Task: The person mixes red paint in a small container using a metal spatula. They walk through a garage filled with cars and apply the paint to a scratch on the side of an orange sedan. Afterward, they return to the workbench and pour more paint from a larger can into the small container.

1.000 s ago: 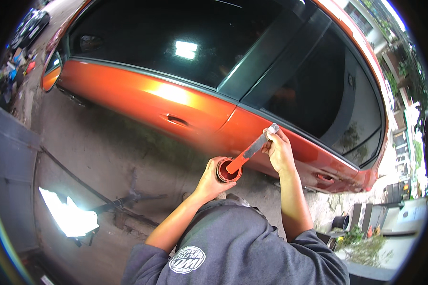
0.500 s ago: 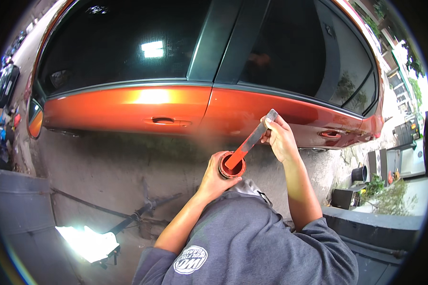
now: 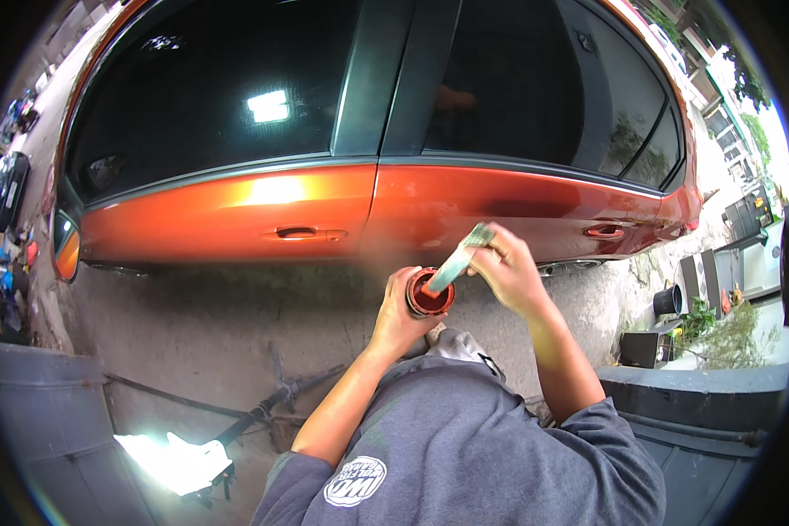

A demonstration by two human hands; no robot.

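Observation:
My left hand (image 3: pixel 397 314) is wrapped round a small open can (image 3: pixel 444 309) holding red-orange paint, its mouth facing up. My right hand (image 3: pixel 504 267) grips the upper end of a flat stick (image 3: pixel 465 252), grey-green above and coated orange lower down; its lower end is inside the can. Both hands are in front of the orange car's doors (image 3: pixel 228 219); I cannot tell that either touches them.
A bright work light (image 3: pixel 171 460) on a black stand (image 3: pixel 254 410) is at lower left. A grey metal panel (image 3: pixel 39 412) flanks it. At right are a black bucket (image 3: pixel 666 300), plants (image 3: pixel 723 337) and a grey ledge (image 3: pixel 701 383). Another dark vehicle (image 3: pixel 2 193) is at far left.
My view has swung, levelling the car across it. The stick now sits lower and more foreshortened, with my right hand lower and closer to the can.

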